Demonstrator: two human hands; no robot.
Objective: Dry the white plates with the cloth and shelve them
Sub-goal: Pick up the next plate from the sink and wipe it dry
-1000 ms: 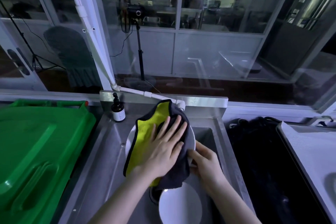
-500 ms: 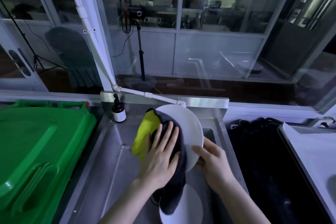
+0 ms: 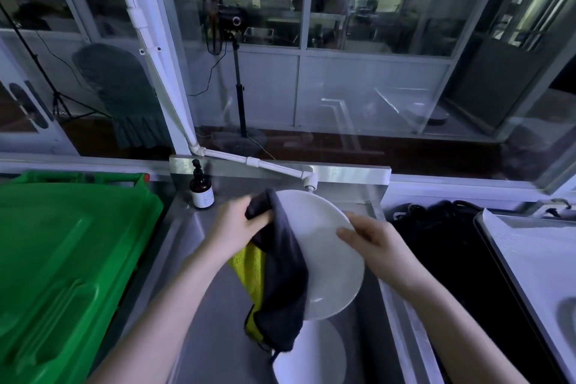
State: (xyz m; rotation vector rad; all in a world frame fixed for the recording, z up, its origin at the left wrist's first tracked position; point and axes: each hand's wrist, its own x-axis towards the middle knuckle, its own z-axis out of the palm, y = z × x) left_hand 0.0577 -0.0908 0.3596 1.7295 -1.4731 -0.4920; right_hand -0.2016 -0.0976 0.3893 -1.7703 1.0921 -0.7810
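A white plate point(image 3: 324, 262) is held tilted above the steel sink point(image 3: 218, 305), its face turned toward me. My right hand point(image 3: 371, 235) grips its upper right rim. My left hand point(image 3: 240, 221) clutches a bunched cloth point(image 3: 280, 287), dark grey outside and yellow inside, at the plate's upper left edge. The cloth hangs down along the plate's left side. A second white plate point(image 3: 314, 355) lies lower in the sink, partly hidden by the cloth.
A large green plastic bin lid point(image 3: 62, 265) fills the left. A brown pump bottle point(image 3: 202, 188) stands at the sink's back left. A white pipe tap point(image 3: 308, 179) ends just behind the plate. Black bundled material point(image 3: 442, 243) and a white tray point(image 3: 536, 259) lie on the right.
My left hand lifted off the plate's face and moved up and left, bunching the cloth. The cloth now hangs down and the plate's face is uncovered. My right hand shifted up the rim.
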